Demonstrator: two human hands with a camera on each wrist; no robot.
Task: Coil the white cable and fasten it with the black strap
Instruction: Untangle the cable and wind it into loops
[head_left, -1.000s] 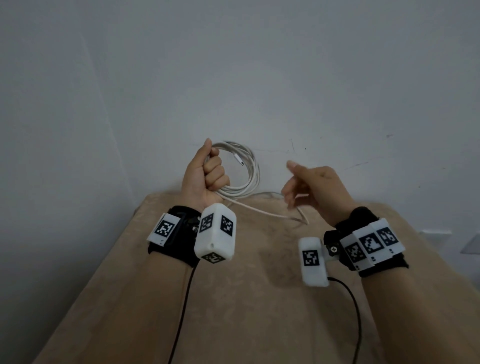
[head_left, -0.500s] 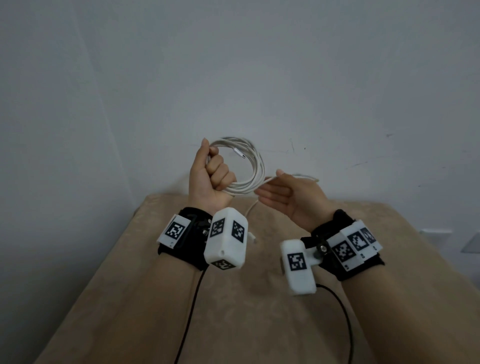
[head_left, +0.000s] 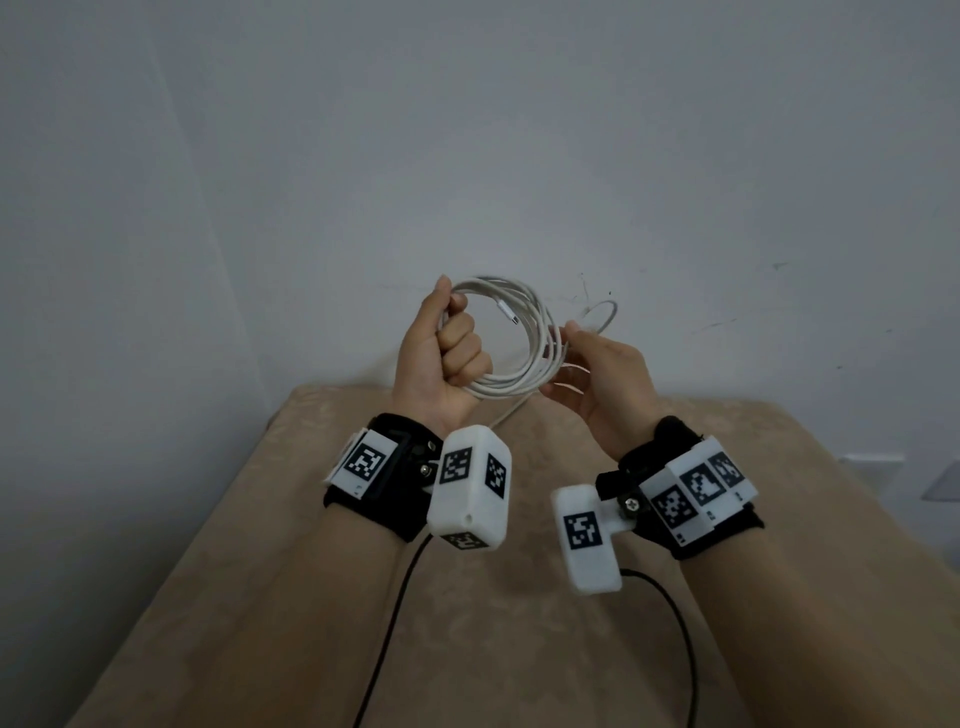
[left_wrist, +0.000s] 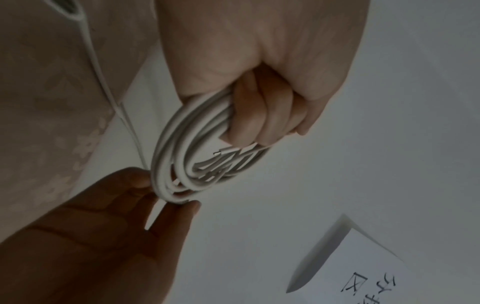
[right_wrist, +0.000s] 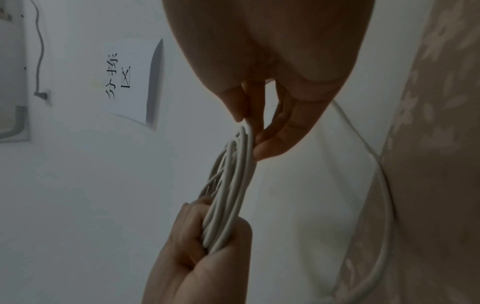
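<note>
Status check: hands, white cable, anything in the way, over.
Left hand fisted round white cable coil. Right hand pinching a strand at coil's far side. Loose tail trails to tan cloth. Black strap not visible; nothing blocking.

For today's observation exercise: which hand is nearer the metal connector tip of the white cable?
Left. The left hand grips the coil beside the metal connector tip; the right hand holds the coil's opposite side.
</note>
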